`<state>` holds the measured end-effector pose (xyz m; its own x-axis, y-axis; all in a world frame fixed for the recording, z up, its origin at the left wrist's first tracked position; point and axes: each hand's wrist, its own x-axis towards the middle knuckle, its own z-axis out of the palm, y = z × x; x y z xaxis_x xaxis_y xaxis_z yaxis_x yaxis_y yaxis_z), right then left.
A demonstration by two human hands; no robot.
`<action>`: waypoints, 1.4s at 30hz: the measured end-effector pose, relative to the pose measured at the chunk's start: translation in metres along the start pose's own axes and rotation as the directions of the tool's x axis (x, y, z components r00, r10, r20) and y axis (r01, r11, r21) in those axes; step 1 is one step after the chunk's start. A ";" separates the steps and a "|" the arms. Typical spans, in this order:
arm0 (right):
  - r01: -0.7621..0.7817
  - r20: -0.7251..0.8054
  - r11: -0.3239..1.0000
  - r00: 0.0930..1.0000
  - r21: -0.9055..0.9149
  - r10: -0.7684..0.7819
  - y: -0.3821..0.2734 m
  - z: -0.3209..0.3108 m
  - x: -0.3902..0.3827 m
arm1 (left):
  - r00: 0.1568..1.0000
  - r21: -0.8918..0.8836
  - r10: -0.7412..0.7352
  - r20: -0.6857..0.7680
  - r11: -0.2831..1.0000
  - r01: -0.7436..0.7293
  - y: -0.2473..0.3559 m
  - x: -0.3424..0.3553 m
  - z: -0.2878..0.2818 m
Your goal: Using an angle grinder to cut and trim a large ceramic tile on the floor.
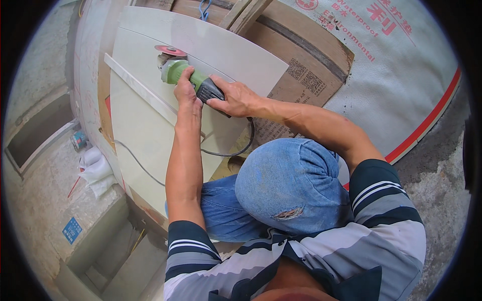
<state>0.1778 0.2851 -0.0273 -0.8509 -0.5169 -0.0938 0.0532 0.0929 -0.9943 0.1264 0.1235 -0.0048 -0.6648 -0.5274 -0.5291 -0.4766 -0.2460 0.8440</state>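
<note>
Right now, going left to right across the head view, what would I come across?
Blue sheet, white bag, grinder, denim knee, red stripe.

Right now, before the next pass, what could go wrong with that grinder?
The bare left hand grips the green grinder just behind the red disc; a kick might cut it. I can't tell whether the disc is spinning.
The dark cord loops near the denim-covered knee and could snag or tug the tool.
A narrow strip lies on the pale panel near the disc and may shift if struck.
</note>
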 end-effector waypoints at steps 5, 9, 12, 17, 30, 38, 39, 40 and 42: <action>-0.005 0.004 1.000 1.000 0.002 0.005 0.000 0.000 -0.002 | 1.000 0.000 0.011 0.002 1.000 -0.011 0.000 -0.004 0.000; -0.019 0.020 1.000 1.000 0.009 0.018 -0.001 -0.001 -0.006 | 1.000 -0.004 0.010 -0.004 1.000 -0.010 -0.002 -0.010 0.001; -0.021 0.026 1.000 0.999 0.021 0.020 -0.001 -0.002 -0.009 | 1.000 -0.013 0.010 0.004 1.000 -0.010 -0.002 -0.014 0.003; 0.000 -0.002 1.000 1.000 0.016 0.000 0.000 -0.002 -0.014 | 1.000 -0.013 0.012 0.000 1.000 -0.012 -0.004 -0.020 0.004; -0.014 0.019 1.000 1.000 0.022 0.014 -0.001 -0.005 -0.024 | 1.000 -0.015 0.018 -0.021 1.000 -0.018 -0.008 -0.028 0.005; -0.029 0.037 0.999 0.999 0.046 0.028 -0.004 -0.008 -0.030 | 1.000 -0.013 0.001 -0.029 1.000 -0.001 -0.010 -0.035 0.006; -0.023 0.032 0.999 0.999 0.042 0.022 -0.005 -0.008 -0.031 | 1.000 -0.014 0.002 -0.030 1.000 -0.003 -0.010 -0.036 0.006; -0.031 0.035 0.999 0.999 0.038 0.030 -0.005 -0.009 -0.032 | 0.999 -0.011 0.001 -0.036 1.000 -0.001 -0.011 -0.037 0.006; -0.029 0.046 0.998 0.999 0.053 0.026 -0.006 -0.010 -0.034 | 0.999 -0.007 0.000 -0.044 1.000 0.000 -0.012 -0.039 0.006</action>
<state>0.2010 0.3102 -0.0180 -0.8242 -0.5530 -0.1221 0.1049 0.0629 -0.9925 0.1543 0.1522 0.0051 -0.6385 -0.5627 -0.5250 -0.4725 -0.2519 0.8446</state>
